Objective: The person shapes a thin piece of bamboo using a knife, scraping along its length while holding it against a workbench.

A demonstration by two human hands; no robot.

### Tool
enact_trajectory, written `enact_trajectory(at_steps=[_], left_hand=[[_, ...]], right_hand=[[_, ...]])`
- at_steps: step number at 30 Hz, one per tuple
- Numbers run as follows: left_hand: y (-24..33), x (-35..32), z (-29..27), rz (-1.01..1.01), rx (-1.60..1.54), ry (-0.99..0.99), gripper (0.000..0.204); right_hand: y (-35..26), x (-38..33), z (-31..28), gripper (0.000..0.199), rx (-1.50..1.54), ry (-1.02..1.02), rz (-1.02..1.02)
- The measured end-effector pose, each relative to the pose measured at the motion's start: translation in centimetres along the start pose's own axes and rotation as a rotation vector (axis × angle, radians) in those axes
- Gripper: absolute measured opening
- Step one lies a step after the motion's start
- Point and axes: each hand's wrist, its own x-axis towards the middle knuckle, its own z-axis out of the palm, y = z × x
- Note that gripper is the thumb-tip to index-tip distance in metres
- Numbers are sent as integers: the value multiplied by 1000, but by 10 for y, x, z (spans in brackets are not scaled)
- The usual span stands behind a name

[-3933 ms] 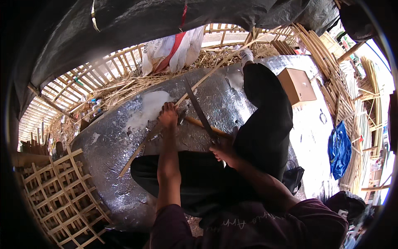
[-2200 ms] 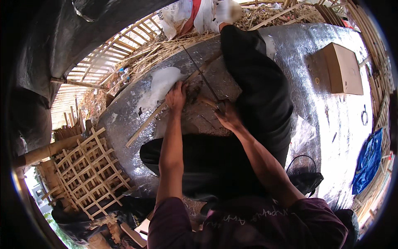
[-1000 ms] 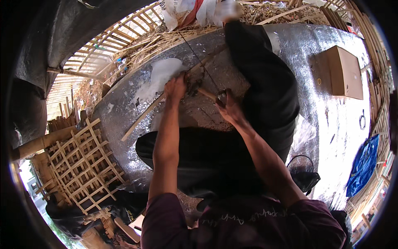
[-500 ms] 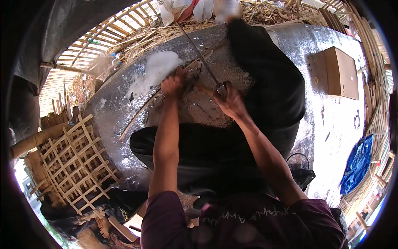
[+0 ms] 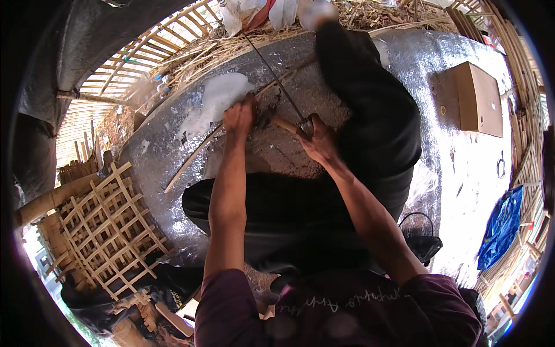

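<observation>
My left hand [image 5: 238,118] is closed around a long, thin bamboo strip [image 5: 195,158], which runs slantwise from lower left to upper right past my fingers. Closed too, my right hand [image 5: 318,140] grips a tool with a pale wooden handle [image 5: 285,125]; its dark end by my left hand is hard to make out. From the right fist a long, thin dark rod [image 5: 269,68] slopes up to the far left; whether it joins the handle is hidden. Both hands are over the brown, dusty patch [image 5: 287,155] in front of my black-clad legs [image 5: 277,214].
Silvery sheeting [image 5: 156,139] covers the floor, with a whitish patch [image 5: 222,92] beyond my left hand. A cardboard box [image 5: 480,101] and blue plastic sheet [image 5: 502,228] lie at right. A woven bamboo lattice [image 5: 113,231] is at left. Shavings [image 5: 393,17] pile along the far edge.
My left hand has shifted slightly left, and its grip on the bamboo strip has turned a little. The right hand and rod have barely moved. The whole view has shifted slightly.
</observation>
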Motion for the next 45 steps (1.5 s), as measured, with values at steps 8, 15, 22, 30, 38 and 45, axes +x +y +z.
enact_trajectory(at_steps=[8,15,22,30,38,45], left_hand=[[2,2,-4,15,-11,46,28],[12,0,-15,-51,-3,6,28],[4,2,-6,-98,-30,-85,32],[11,-1,-14,-67,-31,-20,33],[7,3,-10,-115,-43,-83,35],[10,-6,11,-80,102,197,31]], right_hand=[[5,7,-1,31,-4,6,-32],[-69,-10,-32,26,-14,123,-156],[-35,4,-13,36,-333,0,-4],[-92,0,-49,33,-112,74,-161],[-21,9,-23,38,-537,-64,38],[-96,18,-64,26,-178,114,-122]])
